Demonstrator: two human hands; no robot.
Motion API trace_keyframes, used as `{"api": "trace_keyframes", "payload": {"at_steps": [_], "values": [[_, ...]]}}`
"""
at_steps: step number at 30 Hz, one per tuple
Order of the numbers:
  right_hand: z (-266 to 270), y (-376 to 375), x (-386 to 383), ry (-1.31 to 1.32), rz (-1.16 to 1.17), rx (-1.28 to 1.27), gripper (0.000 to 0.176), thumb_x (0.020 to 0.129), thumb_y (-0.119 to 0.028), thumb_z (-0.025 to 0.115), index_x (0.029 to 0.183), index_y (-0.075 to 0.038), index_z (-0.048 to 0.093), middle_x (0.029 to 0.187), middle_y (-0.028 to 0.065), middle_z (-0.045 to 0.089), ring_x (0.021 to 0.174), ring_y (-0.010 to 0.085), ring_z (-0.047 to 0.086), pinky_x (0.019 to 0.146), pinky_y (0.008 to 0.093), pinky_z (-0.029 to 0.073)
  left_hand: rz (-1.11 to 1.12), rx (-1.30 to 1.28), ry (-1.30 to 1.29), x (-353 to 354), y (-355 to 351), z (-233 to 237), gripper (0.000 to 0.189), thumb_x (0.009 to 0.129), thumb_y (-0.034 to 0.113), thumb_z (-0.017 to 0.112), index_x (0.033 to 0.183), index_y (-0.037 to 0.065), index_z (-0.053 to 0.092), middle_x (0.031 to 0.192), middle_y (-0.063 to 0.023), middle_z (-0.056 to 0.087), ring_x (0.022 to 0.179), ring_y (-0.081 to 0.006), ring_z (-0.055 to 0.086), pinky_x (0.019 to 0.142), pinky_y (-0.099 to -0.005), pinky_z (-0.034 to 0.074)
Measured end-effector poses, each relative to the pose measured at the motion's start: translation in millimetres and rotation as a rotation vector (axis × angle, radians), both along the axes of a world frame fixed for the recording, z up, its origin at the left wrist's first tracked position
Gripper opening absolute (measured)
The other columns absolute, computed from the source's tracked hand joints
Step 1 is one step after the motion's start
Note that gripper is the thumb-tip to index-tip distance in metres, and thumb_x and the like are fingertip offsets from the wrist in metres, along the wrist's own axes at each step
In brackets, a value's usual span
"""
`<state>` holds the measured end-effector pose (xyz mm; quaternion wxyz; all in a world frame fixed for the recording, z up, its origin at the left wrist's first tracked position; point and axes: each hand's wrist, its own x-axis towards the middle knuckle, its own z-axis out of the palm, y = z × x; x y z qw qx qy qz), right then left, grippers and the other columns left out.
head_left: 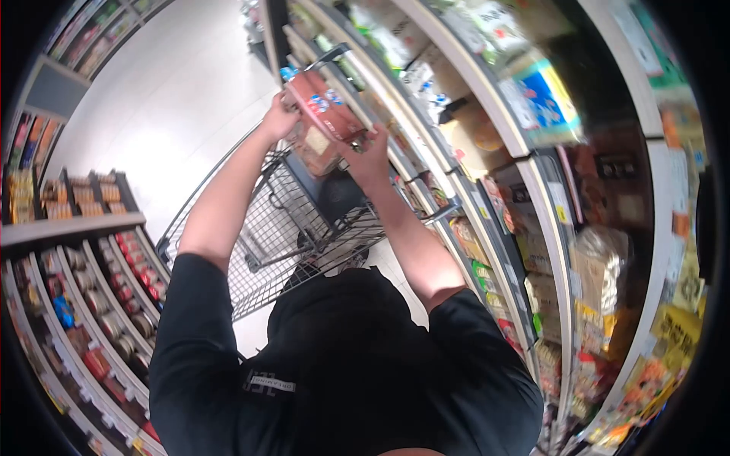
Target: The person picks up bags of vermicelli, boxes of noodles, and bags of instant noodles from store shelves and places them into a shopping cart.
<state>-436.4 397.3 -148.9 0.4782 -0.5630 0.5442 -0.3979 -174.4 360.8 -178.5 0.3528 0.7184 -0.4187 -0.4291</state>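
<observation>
Both of my hands hold a red-brown food package (323, 102) above the shopping cart. Blue and white printing shows on its upper face, and a paler, see-through part with a cream label hangs below. My left hand (281, 120) is closed on the package's left edge. On the other side, my right hand (366, 158) grips its lower right corner. Underneath is the wire shopping cart (262, 235), with a dark grey panel (304, 182) near the package. The contents of the package are too blurred to tell.
Refrigerated shelves (525, 140) with packaged foods run close along my right. A blue and yellow packet (549, 99) lies on one. At the left, a lower shelf unit (76, 228) carries jars and cans. Pale floor (182, 83) stretches ahead between the shelves.
</observation>
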Motion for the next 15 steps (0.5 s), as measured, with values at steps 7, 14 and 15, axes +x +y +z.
{"api": "trace_keyframes", "payload": {"at_steps": [7, 14, 15], "values": [[100.8, 64.6, -125.4, -0.108, 0.035, -0.041, 0.045, 0.088, -0.010, 0.079, 0.127, 0.000, 0.059, 0.118, 0.0128, 0.065, 0.115, 0.0209, 0.063, 0.096, 0.0342, 0.054, 0.188, -0.242, 0.221, -82.6, 53.1, 63.7, 0.050, 0.098, 0.014, 0.064, 0.143, 0.003, 0.046, 0.132, -0.0140, 0.060, 0.117, -0.0198, 0.060, 0.098, -0.0336, 0.050], [254.0, 102.6, -258.7, 0.139, -0.260, -0.598, 0.030, 0.093, -0.002, 0.070, 0.121, 0.000, 0.062, 0.121, 0.0089, 0.062, 0.113, 0.0169, 0.063, 0.096, 0.0320, 0.054, -0.233, -0.693, 0.124, -211.1, 45.2, 188.8, 0.034, 0.091, -0.004, 0.059, 0.124, 0.004, 0.063, 0.113, -0.0037, 0.065, 0.103, -0.0123, 0.061, 0.087, -0.0252, 0.049], [269.2, 99.0, -277.9, 0.122, -0.343, -0.666, 0.033, 0.093, -0.003, 0.070, 0.124, 0.001, 0.060, 0.123, 0.0101, 0.062, 0.115, 0.0184, 0.063, 0.099, 0.0326, 0.053, -0.340, -0.777, 0.071, -235.3, 43.2, 217.9, 0.031, 0.092, -0.002, 0.059, 0.122, 0.004, 0.065, 0.111, -0.0055, 0.065, 0.102, -0.0134, 0.062, 0.086, -0.0266, 0.050]]}}
